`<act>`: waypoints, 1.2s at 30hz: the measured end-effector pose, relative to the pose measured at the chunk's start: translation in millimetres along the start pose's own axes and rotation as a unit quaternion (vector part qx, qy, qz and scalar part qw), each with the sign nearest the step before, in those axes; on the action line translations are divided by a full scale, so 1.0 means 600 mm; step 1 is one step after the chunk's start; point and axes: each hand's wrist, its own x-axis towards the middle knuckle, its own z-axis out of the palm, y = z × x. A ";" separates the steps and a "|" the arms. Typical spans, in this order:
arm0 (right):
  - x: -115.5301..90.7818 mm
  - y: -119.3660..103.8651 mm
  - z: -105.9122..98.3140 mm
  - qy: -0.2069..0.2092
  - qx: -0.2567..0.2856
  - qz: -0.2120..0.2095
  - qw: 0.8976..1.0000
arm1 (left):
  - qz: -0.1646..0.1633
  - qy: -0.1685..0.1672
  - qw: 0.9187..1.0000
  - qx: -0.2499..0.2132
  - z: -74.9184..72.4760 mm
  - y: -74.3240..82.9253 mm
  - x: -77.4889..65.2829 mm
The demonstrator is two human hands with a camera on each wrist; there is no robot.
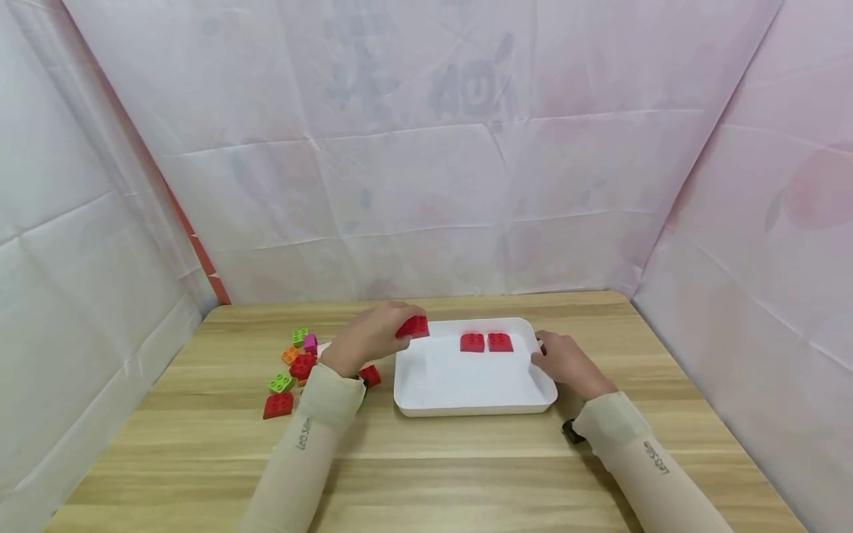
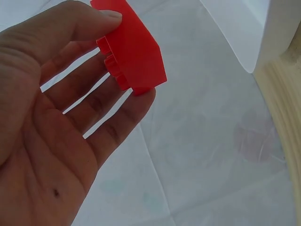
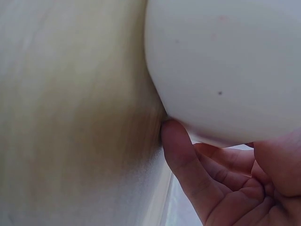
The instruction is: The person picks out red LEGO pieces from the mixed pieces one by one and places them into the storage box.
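Note:
Between the thumb and fingers of my left hand (image 1: 369, 337) is a red toy building brick (image 1: 417, 326), held over the left back corner of the white tray (image 1: 466, 386). The left wrist view shows the brick (image 2: 136, 52) tipped on its side, its studs facing the palm and one corner cut at a slant. Two red bricks, one of them the left brick (image 1: 472, 343) and the other the right brick (image 1: 500, 342), sit side by side near the tray's back wall. My right hand (image 1: 569, 364) grips the tray's right edge, with fingertips at its underside in the right wrist view.
Left of the tray lie several loose bricks, among them a lime brick (image 1: 281, 383), an orange brick (image 1: 289, 355), a magenta brick (image 1: 309, 343) and a red brick (image 1: 278, 405). Another red brick (image 1: 370, 375) lies beside the left wrist. Pale cloth (image 1: 426, 185) encloses the wooden table (image 1: 426, 474).

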 end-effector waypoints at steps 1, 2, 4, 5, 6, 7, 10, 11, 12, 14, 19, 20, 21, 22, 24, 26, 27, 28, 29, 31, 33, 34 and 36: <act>-0.001 0.000 0.000 0.000 0.001 0.001 1.000 | 0.000 -0.001 1.000 -0.001 0.000 0.001 0.002; -0.001 -0.001 -0.001 0.001 0.001 0.001 1.000 | 0.000 -0.002 1.000 -0.002 0.001 0.002 0.005; -0.001 -0.001 -0.003 0.003 0.001 0.002 1.000 | 0.000 -0.002 1.000 -0.002 0.003 0.002 0.009; 0.000 -0.001 -0.004 0.005 -0.001 0.001 1.000 | 0.001 0.000 1.000 -0.003 0.003 0.002 0.011; 0.000 -0.002 -0.005 0.005 -0.001 0.004 1.000 | 0.003 0.002 1.000 -0.003 0.004 0.003 0.014; 0.001 -0.003 -0.005 0.006 -0.002 0.006 1.000 | 0.005 0.004 1.000 -0.004 0.005 0.002 0.016; 0.003 -0.005 -0.006 0.005 -0.002 0.006 1.000 | 0.020 0.014 1.000 -0.004 0.009 0.002 0.022; 0.003 -0.006 -0.005 0.004 -0.003 0.004 1.000 | 0.024 0.017 1.000 -0.003 0.011 0.002 0.025; 0.004 -0.006 -0.004 0.003 -0.002 0.005 1.000 | 0.030 0.019 0.999 -0.005 0.013 0.002 0.027; 0.004 -0.007 0.000 0.001 0.000 0.006 1.000 | 0.039 0.021 0.999 -0.006 0.018 0.002 0.031; 0.004 -0.006 0.004 -0.001 0.004 0.008 1.000 | 0.051 0.015 0.998 -0.014 0.024 0.005 0.041; 0.004 -0.006 0.004 -0.001 0.004 0.009 1.000 | 0.052 0.014 0.998 -0.015 0.024 0.006 0.043; 0.004 -0.006 0.004 -0.001 0.004 0.009 1.000 | 0.052 0.014 0.998 -0.014 0.024 0.006 0.044; 0.004 -0.006 0.003 0.000 0.005 0.011 1.000 | 0.052 0.012 0.998 -0.014 0.024 0.007 0.046; 0.004 -0.006 0.002 0.000 0.006 0.012 1.000 | 0.052 0.011 0.999 -0.011 0.024 0.009 0.050; 0.003 -0.006 0.000 0.002 0.006 0.013 1.000 | 0.050 0.009 0.999 -0.009 0.025 0.011 0.055; 0.003 -0.006 -0.001 0.002 0.006 0.012 1.000 | 0.049 0.008 0.999 -0.009 0.025 0.012 0.056; 0.003 -0.006 -0.002 0.003 0.005 0.010 1.000 | 0.049 0.006 0.999 -0.009 0.025 0.013 0.058; 0.002 -0.007 -0.002 0.004 0.004 0.010 1.000 | 0.048 0.004 0.999 -0.008 0.026 0.015 0.060; 0.002 -0.007 -0.002 0.005 0.004 0.011 1.000 | 0.048 0.000 0.999 -0.009 0.027 0.018 0.065; 0.001 -0.007 -0.002 0.002 0.004 0.014 1.000 | 0.048 -0.004 0.999 -0.015 0.029 0.021 0.069; 0.000 -0.007 -0.001 0.002 0.003 0.016 1.000 | 0.048 -0.006 0.999 -0.017 0.030 0.022 0.071; -0.002 -0.007 -0.001 0.002 0.002 0.019 1.000 | 0.046 -0.010 0.999 -0.026 0.031 0.025 0.075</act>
